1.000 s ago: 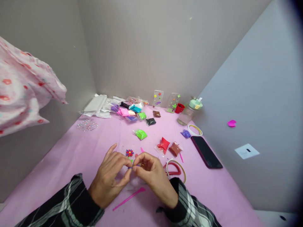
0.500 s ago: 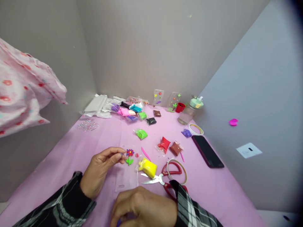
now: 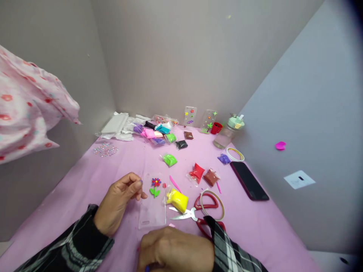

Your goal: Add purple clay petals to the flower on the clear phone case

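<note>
My left hand [image 3: 120, 196] hovers just left of a clear phone case [image 3: 151, 215], thumb and forefinger pinched on what looks like a tiny purple bit of clay [image 3: 141, 181]. On the case is a clay flower [image 3: 155, 182] with red and purple petals, a yellow middle and green leaves [image 3: 154, 192]. A small red piece [image 3: 164, 185] lies beside it. My right hand [image 3: 176, 249] is curled below the case near the frame's bottom. A bit of blue-purple clay [image 3: 147, 268] peeks out under its fingers; the fingertips are mostly hidden.
Right of the case are a yellow clay packet [image 3: 177, 200], open scissors [image 3: 185, 215] under a tape ring [image 3: 222, 206], and a pink tool [image 3: 175, 184]. Farther off lie red [image 3: 196, 173] and brown [image 3: 210, 177] packets, a phone [image 3: 249, 181] and a bottle [image 3: 227, 134].
My left hand has drawn back left, away from the flower, leaving the leaves in fuller view. My right hand has shifted slightly right and down.
</note>
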Action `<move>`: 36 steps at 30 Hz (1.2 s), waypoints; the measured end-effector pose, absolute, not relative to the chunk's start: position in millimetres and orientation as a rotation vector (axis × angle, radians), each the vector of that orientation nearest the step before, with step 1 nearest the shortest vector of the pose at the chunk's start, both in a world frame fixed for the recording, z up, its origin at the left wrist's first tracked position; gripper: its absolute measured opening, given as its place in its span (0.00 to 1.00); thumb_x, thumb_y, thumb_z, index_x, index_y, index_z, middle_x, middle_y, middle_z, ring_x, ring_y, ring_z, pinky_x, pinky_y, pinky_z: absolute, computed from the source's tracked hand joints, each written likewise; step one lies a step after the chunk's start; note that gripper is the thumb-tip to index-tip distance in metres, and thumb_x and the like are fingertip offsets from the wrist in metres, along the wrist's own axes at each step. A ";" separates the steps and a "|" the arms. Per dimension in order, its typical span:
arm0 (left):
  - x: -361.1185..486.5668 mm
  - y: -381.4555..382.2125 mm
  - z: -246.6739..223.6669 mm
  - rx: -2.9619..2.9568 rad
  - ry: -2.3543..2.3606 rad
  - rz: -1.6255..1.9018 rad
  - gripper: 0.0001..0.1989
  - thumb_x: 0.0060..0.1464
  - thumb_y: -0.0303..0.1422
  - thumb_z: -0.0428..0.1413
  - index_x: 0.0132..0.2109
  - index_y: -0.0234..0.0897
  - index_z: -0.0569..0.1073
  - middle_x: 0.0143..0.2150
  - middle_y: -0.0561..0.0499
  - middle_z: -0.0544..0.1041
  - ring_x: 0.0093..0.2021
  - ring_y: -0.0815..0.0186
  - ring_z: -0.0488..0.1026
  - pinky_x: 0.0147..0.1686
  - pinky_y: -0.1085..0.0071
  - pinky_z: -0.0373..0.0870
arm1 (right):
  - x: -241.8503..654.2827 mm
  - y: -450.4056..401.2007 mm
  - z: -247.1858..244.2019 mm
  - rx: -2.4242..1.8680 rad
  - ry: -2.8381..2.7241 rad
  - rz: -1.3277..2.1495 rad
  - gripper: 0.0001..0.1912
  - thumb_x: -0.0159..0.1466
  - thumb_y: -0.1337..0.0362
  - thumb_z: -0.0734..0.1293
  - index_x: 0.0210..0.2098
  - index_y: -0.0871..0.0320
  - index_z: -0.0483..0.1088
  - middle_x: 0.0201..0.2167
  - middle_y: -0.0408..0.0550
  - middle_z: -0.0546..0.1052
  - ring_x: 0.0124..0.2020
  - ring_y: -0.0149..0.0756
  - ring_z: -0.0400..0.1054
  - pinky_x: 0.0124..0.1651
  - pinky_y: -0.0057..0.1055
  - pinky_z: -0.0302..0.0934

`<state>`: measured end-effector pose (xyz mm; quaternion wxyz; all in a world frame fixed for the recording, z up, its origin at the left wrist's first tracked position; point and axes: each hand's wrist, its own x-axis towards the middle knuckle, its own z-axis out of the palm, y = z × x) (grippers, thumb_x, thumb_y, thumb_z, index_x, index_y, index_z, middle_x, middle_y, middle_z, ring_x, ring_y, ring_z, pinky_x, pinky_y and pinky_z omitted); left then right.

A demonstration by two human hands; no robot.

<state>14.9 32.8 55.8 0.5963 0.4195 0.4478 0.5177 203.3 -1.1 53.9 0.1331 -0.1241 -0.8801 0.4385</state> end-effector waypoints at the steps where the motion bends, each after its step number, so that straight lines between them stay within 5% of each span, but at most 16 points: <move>1: 14.9 32.6 55.5 0.977 1.034 1.196 0.21 0.53 0.49 0.63 0.26 0.37 0.70 0.22 0.59 0.66 0.26 0.69 0.69 0.35 0.72 0.69 | 203.7 -0.9 53.2 -0.339 -2.580 1.245 0.06 0.63 0.72 0.69 0.31 0.57 0.72 0.31 0.41 0.75 0.36 0.29 0.70 0.44 0.19 0.64; 8: 17.2 31.2 56.9 0.928 1.059 1.189 0.17 0.52 0.48 0.64 0.31 0.38 0.73 0.23 0.60 0.67 0.26 0.70 0.68 0.35 0.74 0.68 | 208.4 1.3 64.7 -0.353 -2.558 1.186 0.08 0.67 0.67 0.67 0.30 0.57 0.73 0.33 0.44 0.78 0.39 0.31 0.72 0.50 0.23 0.63; 14: 18.2 33.2 57.2 0.908 1.066 1.197 0.15 0.50 0.44 0.67 0.35 0.39 0.75 0.28 0.58 0.71 0.32 0.68 0.73 0.39 0.72 0.69 | 224.0 13.3 81.2 -1.058 -2.431 0.881 0.03 0.65 0.66 0.70 0.34 0.57 0.75 0.33 0.46 0.75 0.37 0.35 0.68 0.41 0.28 0.61; 19: 19.4 33.1 57.5 0.900 1.061 1.190 0.14 0.50 0.43 0.67 0.34 0.39 0.75 0.29 0.58 0.71 0.31 0.69 0.72 0.39 0.72 0.70 | 230.5 17.8 74.6 -0.991 -2.506 1.000 0.05 0.65 0.60 0.71 0.36 0.55 0.76 0.30 0.42 0.77 0.30 0.31 0.69 0.35 0.25 0.60; 23: 18.7 32.4 57.3 0.922 1.037 1.184 0.13 0.52 0.43 0.65 0.35 0.39 0.75 0.28 0.58 0.70 0.31 0.69 0.71 0.40 0.71 0.70 | 234.1 19.3 72.4 -1.143 -2.523 0.795 0.03 0.63 0.65 0.73 0.36 0.56 0.75 0.32 0.43 0.77 0.34 0.33 0.70 0.37 0.27 0.59; 29: 16.6 32.8 58.9 0.957 1.045 1.191 0.13 0.53 0.43 0.65 0.34 0.39 0.75 0.28 0.57 0.70 0.31 0.68 0.71 0.38 0.72 0.70 | 240.2 24.1 66.4 -1.498 -2.538 0.424 0.12 0.65 0.68 0.69 0.48 0.58 0.71 0.39 0.51 0.79 0.41 0.43 0.74 0.39 0.34 0.59; 36: 16.5 32.3 59.2 0.977 1.071 1.181 0.14 0.52 0.44 0.65 0.34 0.39 0.75 0.27 0.57 0.69 0.30 0.68 0.69 0.38 0.72 0.69 | 246.9 30.4 65.1 -1.836 -2.486 0.078 0.04 0.68 0.67 0.64 0.36 0.57 0.70 0.33 0.48 0.78 0.34 0.42 0.73 0.31 0.34 0.50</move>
